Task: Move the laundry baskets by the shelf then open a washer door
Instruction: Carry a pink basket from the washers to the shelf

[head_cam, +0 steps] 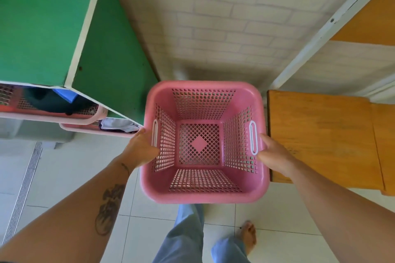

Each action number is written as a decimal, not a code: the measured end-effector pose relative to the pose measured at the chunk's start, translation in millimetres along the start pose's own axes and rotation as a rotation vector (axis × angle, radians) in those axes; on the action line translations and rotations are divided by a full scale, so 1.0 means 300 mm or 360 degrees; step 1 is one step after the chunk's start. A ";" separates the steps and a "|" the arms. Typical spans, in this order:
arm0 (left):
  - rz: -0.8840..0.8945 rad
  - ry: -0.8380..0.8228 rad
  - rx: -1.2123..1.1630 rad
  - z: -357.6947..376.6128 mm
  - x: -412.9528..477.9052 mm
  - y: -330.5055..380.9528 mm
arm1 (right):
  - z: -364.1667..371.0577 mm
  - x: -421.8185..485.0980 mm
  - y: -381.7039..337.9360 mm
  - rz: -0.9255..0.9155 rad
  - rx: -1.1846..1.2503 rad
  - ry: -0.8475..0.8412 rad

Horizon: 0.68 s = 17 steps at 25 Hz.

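Observation:
An empty pink laundry basket (203, 100) with perforated walls is held up in front of me, above the tiled floor. My left hand (142, 148) grips its left side at the white handle slot. My right hand (273, 156) grips the right side by the other white handle slot. Two more pink baskets (85, 120) with clothes in them sit inside the green shelf unit (42, 28) on the left. No washer is in view.
A white brick wall (213, 17) stands straight ahead. An orange wooden bench (320, 134) and a white-framed shelf (320, 34) are on the right. A floor drain grate (23, 188) runs along the left. My legs and a bare foot (249, 235) are below the basket.

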<state>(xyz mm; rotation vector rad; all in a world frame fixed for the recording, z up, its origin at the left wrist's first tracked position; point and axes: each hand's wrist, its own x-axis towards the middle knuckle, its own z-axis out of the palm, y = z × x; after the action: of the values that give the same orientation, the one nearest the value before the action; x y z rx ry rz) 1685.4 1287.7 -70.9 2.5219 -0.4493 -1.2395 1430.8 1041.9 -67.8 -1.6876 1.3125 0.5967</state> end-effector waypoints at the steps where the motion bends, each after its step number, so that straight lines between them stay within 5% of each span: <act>1: 0.0010 0.0043 -0.0006 -0.009 -0.019 0.014 | -0.006 -0.030 -0.009 -0.0017 0.0016 0.0009; 9: 0.0422 0.0158 0.0041 -0.058 -0.256 0.218 | -0.141 -0.376 -0.008 -0.0208 0.0188 0.0198; 17: 0.0958 0.0225 0.0351 0.110 -0.628 0.624 | -0.366 -0.718 0.383 -0.0364 0.0066 0.0565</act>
<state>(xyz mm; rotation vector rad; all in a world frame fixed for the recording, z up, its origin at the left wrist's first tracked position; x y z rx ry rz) 1522.2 1189.1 117.0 2.3403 -1.2508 -0.8085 1237.9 1051.6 117.6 -1.9359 1.3359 0.1378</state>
